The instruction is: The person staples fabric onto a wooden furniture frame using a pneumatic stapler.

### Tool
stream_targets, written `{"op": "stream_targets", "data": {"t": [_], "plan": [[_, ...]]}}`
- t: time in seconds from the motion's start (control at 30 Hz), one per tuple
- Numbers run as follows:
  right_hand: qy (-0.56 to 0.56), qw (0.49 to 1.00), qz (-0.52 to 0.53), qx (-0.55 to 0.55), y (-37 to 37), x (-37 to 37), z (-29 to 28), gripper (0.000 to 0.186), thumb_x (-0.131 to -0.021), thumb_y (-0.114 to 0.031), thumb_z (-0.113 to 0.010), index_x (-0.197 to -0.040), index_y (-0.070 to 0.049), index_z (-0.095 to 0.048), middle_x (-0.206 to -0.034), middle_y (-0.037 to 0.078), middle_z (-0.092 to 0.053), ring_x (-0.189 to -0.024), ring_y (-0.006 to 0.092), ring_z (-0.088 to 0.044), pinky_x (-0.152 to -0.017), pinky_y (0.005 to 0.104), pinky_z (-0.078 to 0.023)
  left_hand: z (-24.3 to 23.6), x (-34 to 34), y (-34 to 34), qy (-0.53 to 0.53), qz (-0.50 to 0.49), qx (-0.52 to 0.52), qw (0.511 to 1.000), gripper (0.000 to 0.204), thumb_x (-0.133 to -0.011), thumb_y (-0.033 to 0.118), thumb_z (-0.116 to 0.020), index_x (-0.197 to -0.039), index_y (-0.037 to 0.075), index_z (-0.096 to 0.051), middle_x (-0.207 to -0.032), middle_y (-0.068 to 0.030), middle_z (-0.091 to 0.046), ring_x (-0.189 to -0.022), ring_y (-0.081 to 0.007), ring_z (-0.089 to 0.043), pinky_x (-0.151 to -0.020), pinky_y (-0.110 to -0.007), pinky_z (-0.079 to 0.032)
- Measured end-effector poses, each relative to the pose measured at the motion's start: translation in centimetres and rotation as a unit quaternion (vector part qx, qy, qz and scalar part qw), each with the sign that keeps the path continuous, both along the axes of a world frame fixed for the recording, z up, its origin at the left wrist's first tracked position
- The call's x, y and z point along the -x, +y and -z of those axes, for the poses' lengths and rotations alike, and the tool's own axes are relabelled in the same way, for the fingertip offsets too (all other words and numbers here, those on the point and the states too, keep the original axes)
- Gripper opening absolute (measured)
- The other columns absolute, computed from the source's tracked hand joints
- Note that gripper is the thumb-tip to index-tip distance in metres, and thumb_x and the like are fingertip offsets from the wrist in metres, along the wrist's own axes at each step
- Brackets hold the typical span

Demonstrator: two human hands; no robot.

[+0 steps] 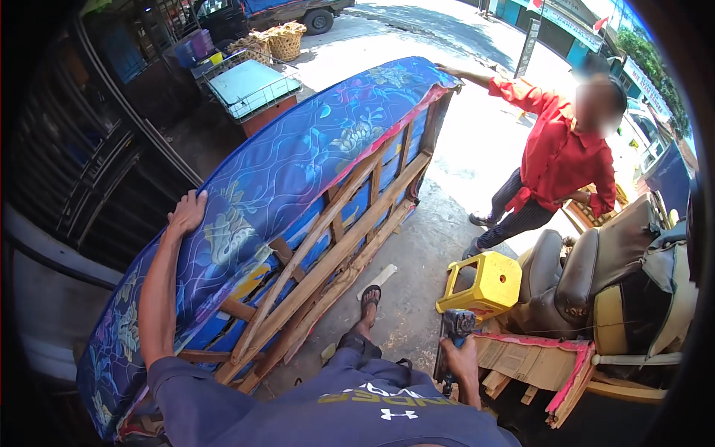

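The person's left hand (188, 214) is resting on the upper edge of a long frame covered in blue patterned fabric (298, 141); its fingers are lying near one another at the rim, and one cannot tell how tightly they are gripping. The right hand (463, 361) is closing around a black handheld tool (456, 328) and is holding it well apart from the frame, beside the person's dark shirt (350, 413). The frame is standing tilted on its long side, stretching from the lower left toward the upper middle, and its underside is showing bare wooden slats (342, 231) and a reddish fabric edge. At its far end, a co-worker in a red shirt (551, 149) is laying an outstretched hand (456, 73) on the corner.

Just beyond the tool, a yellow plastic stool (484, 281) is lying tipped over. Worn grey seats (558, 276) are sitting to its right, while a wooden piece with cardboard (529, 363) is lying nearer the person. Farther out, woven baskets (285, 43) are standing near a parked vehicle (319, 21).
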State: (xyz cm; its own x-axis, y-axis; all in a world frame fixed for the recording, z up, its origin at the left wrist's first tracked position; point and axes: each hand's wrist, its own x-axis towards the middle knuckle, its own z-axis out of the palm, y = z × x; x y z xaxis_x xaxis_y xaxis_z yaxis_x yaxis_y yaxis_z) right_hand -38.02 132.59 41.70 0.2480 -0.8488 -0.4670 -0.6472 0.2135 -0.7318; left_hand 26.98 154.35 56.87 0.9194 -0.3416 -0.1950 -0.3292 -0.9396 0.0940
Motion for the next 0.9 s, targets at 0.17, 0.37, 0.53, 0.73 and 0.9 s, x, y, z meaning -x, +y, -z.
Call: {"op": "stream_targets", "data": {"t": [0.17, 0.37, 0.53, 0.73, 0.9], "plan": [[0.056, 0.99, 0.042, 0.119, -12.3, -5.6, -3.2, 0.035, -0.08, -0.028, -0.074, -0.092, 0.004, -0.067, -0.074, 0.012, -0.068, -0.068, 0.021, -0.064, -0.067, 0.0377, -0.051, 2.4, -1.6, -23.1, 0.022, 0.109, 0.035, 0.993, 0.074, -0.102, 0.061, -0.022, -0.161, 0.017, -0.015, -0.16, -0.0271, -0.022, -0.149, -0.0454, -0.019, -0.116, -0.068, -0.014], [-0.096, 0.99, 0.087, 0.051, -28.4, -11.4, -8.1, 0.024, -0.088, -0.022, -0.071, -0.078, -0.003, -0.059, -0.059, 0.0, -0.054, -0.045, 0.011, -0.05, -0.043, 0.0304, -0.04, 2.8, -0.5, -43.5, 0.009, 0.22, 0.018, 0.975, 0.077, -0.1, 0.066, -0.022, -0.161, 0.019, -0.018, -0.165, -0.0257, -0.008, -0.152, -0.0458, -0.005, -0.115, -0.071, -0.004], [-0.088, 0.989, 0.092, 0.08, -43.3, -14.0, -12.9, 0.019, -0.089, -0.018, -0.07, -0.084, -0.003, -0.059, -0.057, -0.002, -0.05, -0.043, 0.0089, -0.048, -0.04, 0.0281, -0.037, 4.4, 0.7, -56.4, -0.021, 0.275, 0.03, 0.961, 0.078, -0.099, 0.069, -0.022, -0.16, 0.02, -0.021, -0.166, -0.0223, -0.009, -0.152, -0.0451, -0.003, -0.114, -0.072, 0.0], [-0.158, 0.983, 0.024, 0.095, -65.9, -16.3, -12.0, 0.021, -0.088, -0.013, -0.07, -0.104, 0.0, -0.066, -0.072, 0.002, -0.061, -0.055, 0.0076, -0.052, -0.048, 0.0267, -0.04, 6.8, 5.2, -71.4, -0.002, 0.353, 0.061, 0.934, 0.09, -0.093, 0.079, -0.024, -0.159, 0.018, -0.024, -0.165, -0.0194, -0.014, -0.152, -0.0437, -0.006, -0.119, -0.067, -0.002], [-0.137, 0.981, -0.111, 0.084, -79.9, -23.7, -10.8, 0.017, -0.089, -0.015, -0.067, -0.094, 0.001, -0.064, -0.067, 0.0, -0.058, -0.056, 0.0095, -0.052, -0.051, 0.0291, -0.04, 7.7, 10.7, -81.2, -0.078, 0.37, 0.046, 0.925, 0.081, -0.092, 0.061, -0.05, -0.155, 0.013, -0.034, -0.163, -0.0195, -0.021, -0.151, -0.0425, -0.015, -0.119, -0.064, -0.008]]}}
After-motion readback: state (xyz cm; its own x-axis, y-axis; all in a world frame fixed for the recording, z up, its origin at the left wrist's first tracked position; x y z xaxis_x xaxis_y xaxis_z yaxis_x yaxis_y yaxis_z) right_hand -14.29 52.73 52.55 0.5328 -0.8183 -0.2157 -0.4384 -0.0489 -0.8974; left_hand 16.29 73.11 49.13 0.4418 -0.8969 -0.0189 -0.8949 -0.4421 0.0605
